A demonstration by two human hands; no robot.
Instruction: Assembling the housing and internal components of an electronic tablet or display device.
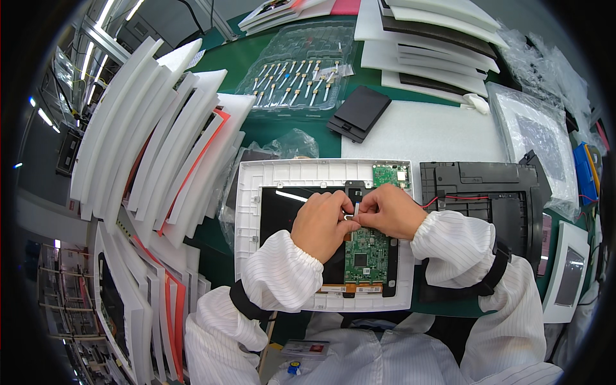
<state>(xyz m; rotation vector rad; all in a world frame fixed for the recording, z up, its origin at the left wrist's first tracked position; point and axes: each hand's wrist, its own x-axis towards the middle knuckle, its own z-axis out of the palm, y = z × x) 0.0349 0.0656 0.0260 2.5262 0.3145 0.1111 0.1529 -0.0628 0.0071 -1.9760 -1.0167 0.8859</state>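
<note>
A white framed display panel [256, 192] lies face down in front of me, with a green circuit board [366, 255] mounted on its dark back. My left hand [321, 221] and my right hand [388, 208] meet just above the board's top edge. Both pinch a small white flat strip [355, 210] between their fingertips. A smaller green board [391, 174] sits at the frame's upper right corner. A red wire [435, 201] runs from near my right hand toward the black housing [487, 192] on the right.
White foam sheets [160, 128] lean in a fan at the left. A clear tray of small connectors [298, 70] and a black cover [359, 112] lie beyond the panel. Stacked foam pads [436, 45] sit at the back, bagged panels [532, 135] at the right.
</note>
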